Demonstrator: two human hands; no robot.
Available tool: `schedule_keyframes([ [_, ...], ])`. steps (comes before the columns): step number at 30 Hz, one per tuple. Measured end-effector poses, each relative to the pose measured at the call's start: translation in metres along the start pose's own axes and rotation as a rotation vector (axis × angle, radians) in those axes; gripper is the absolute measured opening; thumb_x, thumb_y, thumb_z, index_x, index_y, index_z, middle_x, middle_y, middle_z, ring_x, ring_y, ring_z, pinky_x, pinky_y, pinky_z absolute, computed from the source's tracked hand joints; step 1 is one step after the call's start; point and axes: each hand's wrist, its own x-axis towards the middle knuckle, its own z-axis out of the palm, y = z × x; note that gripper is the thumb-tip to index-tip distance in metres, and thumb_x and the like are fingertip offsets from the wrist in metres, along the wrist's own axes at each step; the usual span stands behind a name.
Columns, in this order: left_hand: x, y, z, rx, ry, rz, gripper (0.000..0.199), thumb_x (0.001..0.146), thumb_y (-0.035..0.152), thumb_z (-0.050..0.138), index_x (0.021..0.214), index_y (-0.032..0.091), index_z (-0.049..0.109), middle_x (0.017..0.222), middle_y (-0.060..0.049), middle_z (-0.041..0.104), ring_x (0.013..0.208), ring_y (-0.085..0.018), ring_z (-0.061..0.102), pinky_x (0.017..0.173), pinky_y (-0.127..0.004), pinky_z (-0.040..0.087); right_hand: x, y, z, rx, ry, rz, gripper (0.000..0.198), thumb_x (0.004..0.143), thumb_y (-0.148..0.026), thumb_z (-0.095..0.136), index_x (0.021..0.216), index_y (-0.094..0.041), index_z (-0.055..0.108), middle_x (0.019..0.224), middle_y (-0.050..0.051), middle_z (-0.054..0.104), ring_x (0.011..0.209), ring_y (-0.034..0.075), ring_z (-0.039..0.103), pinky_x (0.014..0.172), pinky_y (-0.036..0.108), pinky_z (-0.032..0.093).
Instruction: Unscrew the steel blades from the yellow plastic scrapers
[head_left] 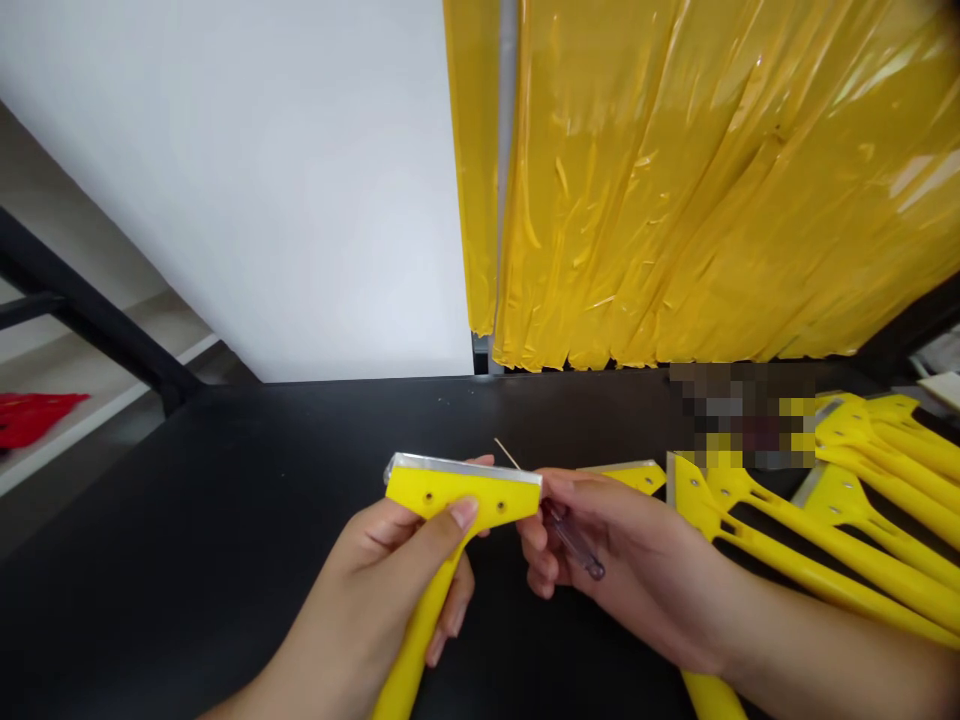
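My left hand (pixel 397 560) is closed round the neck of a yellow scraper (pixel 450 490), thumb flat on its wide head. A silvery strip runs along the head's far edge, and two small holes or fasteners show on its face. My right hand (pixel 630 550) is closed at the right end of the head, fingertips at that corner. Within its fingers sits a slim tool with a translucent purplish handle (pixel 576 545); its working end is hidden. A thin pale sliver (pixel 507 453) sticks up behind the scraper head; what it belongs to cannot be made out.
Several yellow scrapers (pixel 795 500) lie on the black table (pixel 187 560) at the right, some overlapping. One scraper head (pixel 630 474) lies just behind my right hand. A white panel (pixel 315 180) and yellow plastic sheeting (pixel 675 200) rise behind. Shelving with a red item (pixel 37 418) stands left.
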Motion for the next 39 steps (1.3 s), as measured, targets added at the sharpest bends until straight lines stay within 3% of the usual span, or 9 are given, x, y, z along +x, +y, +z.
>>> schedule_keyframes([
  [6,-0.001,-0.004,-0.003,0.05,-0.044,-0.01,0.053,0.092,0.057,0.069,0.057,0.016,0.061,0.045,0.001,0.053,0.037,-0.007,0.041,0.04,-0.019,0.032,0.0,0.002,0.002,0.004,-0.012,0.015,0.033,0.107,-0.042,0.052,0.093,-0.016,0.067,0.086,0.004,0.06,0.079,0.017,0.056,0.08,0.034,0.046],
  [10,0.001,-0.004,-0.008,0.027,-0.05,-0.009,0.049,0.092,0.056,0.069,0.063,0.017,0.063,0.046,0.001,0.053,0.037,-0.008,0.041,0.041,-0.019,0.033,-0.001,0.001,0.004,-0.067,0.011,0.009,0.034,0.106,-0.043,0.054,0.088,-0.017,0.065,0.084,0.003,0.06,0.075,0.016,0.056,0.078,0.033,0.048],
  [15,0.006,-0.002,-0.013,-0.033,-0.114,-0.018,0.045,0.097,0.054,0.064,0.071,0.017,0.063,0.046,0.003,0.051,0.036,-0.008,0.038,0.038,-0.019,0.033,-0.006,0.0,0.003,-0.26,0.17,-0.021,0.018,0.103,-0.041,0.061,0.108,-0.026,0.068,0.082,-0.004,0.054,0.051,0.008,0.041,0.05,0.024,0.036],
  [19,0.009,-0.002,-0.015,-0.061,-0.125,-0.035,0.042,0.099,0.051,0.062,0.074,0.018,0.061,0.046,0.003,0.05,0.035,-0.008,0.037,0.037,-0.018,0.031,-0.012,-0.003,-0.002,-1.047,0.41,-0.159,0.038,0.108,-0.032,0.051,0.142,-0.047,0.058,0.104,-0.001,0.066,0.085,0.016,0.063,0.078,0.031,0.047],
  [21,0.009,-0.002,-0.016,-0.062,-0.129,-0.048,0.041,0.099,0.051,0.061,0.074,0.018,0.06,0.047,0.003,0.051,0.035,-0.008,0.037,0.037,-0.018,0.031,-0.012,-0.006,-0.005,-1.443,0.484,-0.236,0.049,0.106,-0.029,0.046,0.152,-0.045,0.048,0.108,0.002,0.069,0.094,0.024,0.067,0.087,0.042,0.046],
  [23,0.009,-0.001,-0.017,-0.066,-0.127,-0.052,0.041,0.099,0.051,0.061,0.074,0.018,0.06,0.047,0.002,0.05,0.036,-0.008,0.038,0.038,-0.018,0.032,-0.012,-0.009,-0.009,-1.559,0.508,-0.284,0.052,0.103,-0.029,0.044,0.154,-0.034,0.043,0.105,0.007,0.069,0.089,0.029,0.066,0.085,0.047,0.045],
  [26,0.009,0.0,-0.017,-0.065,-0.126,-0.045,0.041,0.099,0.05,0.061,0.073,0.018,0.06,0.047,0.002,0.05,0.036,-0.008,0.038,0.038,-0.018,0.033,-0.01,-0.014,-0.013,-1.541,0.502,-0.313,0.042,0.101,-0.03,0.046,0.142,-0.025,0.049,0.107,0.01,0.068,0.089,0.03,0.065,0.08,0.047,0.044],
  [31,0.009,0.002,-0.015,-0.061,-0.087,-0.008,0.04,0.098,0.05,0.062,0.074,0.019,0.06,0.049,0.003,0.05,0.038,-0.009,0.039,0.039,-0.019,0.034,-0.003,-0.025,-0.018,-1.343,0.48,-0.297,0.012,0.099,-0.033,0.057,0.106,-0.028,0.065,0.094,0.003,0.072,0.086,0.024,0.067,0.077,0.04,0.046],
  [39,0.012,-0.002,-0.016,-0.018,-0.043,-0.004,0.043,0.098,0.052,0.064,0.072,0.018,0.06,0.049,0.003,0.051,0.038,-0.009,0.041,0.04,-0.019,0.036,0.011,-0.021,-0.028,-0.891,0.468,-0.332,0.03,0.096,-0.051,0.066,0.107,-0.023,0.068,0.081,0.0,0.066,0.074,0.016,0.062,0.069,0.03,0.052],
])
